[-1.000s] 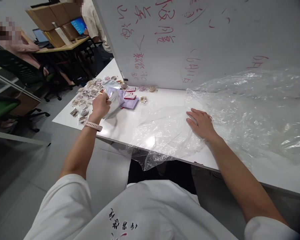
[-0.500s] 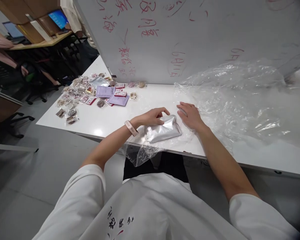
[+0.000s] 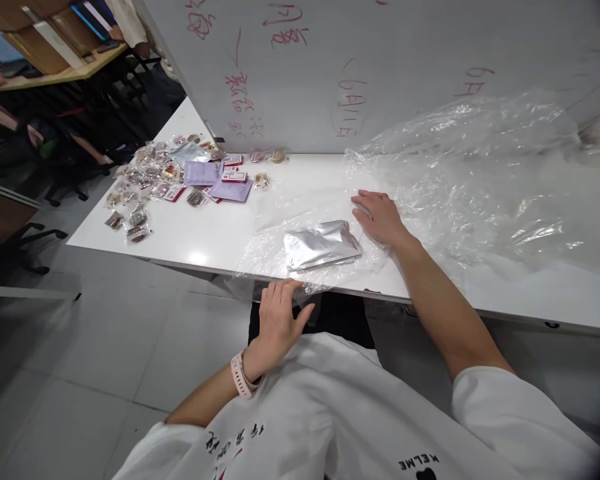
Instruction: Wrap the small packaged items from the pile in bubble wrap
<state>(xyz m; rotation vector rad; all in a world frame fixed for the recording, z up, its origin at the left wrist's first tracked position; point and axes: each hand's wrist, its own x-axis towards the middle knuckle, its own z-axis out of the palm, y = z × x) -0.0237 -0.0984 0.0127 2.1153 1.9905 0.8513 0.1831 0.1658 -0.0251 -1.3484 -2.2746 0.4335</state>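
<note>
A silver foil pouch (image 3: 323, 245) lies flat on clear plastic wrap (image 3: 275, 207) near the table's front edge. Just below that edge is my left hand (image 3: 279, 320), fingers stretched out and thumb apart, at the overhanging part of the wrap. Whether its fingertips touch the film is hard to see. My right hand (image 3: 379, 217) rests on the wrap to the right of the pouch, fingers extended, not touching the pouch.
A large crumpled sheet of clear plastic (image 3: 490, 193) covers the table's right side. At the left lie purple packets (image 3: 233, 191), red-and-white boxes (image 3: 234, 175) and several small wrapped pieces (image 3: 137, 217). A whiteboard (image 3: 405, 67) stands along the back edge.
My left hand has left the pouch and moved down toward me, below the table edge. The pouch now lies uncovered. My right hand stays in nearly the same place.
</note>
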